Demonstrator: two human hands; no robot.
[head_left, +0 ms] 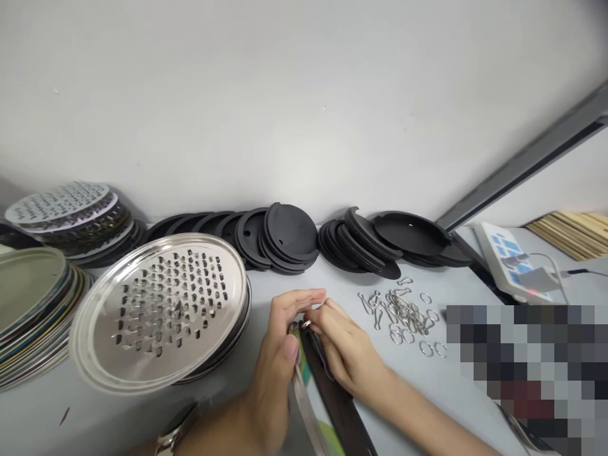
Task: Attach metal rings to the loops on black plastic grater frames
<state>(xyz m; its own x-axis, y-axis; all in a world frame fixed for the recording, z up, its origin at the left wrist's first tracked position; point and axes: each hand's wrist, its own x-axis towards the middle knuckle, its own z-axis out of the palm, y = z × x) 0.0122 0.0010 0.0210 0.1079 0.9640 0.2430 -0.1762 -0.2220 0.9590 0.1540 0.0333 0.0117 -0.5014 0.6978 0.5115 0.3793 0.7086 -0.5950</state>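
My left hand and my right hand meet at the near middle of the table. Between them stands a round metal grater disc with a black rim, seen edge-on. My left hand grips its near edge, thumb on the metal side. My right hand's fingers pinch a small metal ring at the top of the rim. A watch shows on my left wrist.
A pile of metal clips and rings lies right of my hands. A stack of steel grater discs sits left, with flat discs beyond. Black round lids line the wall. A white device stands at right.
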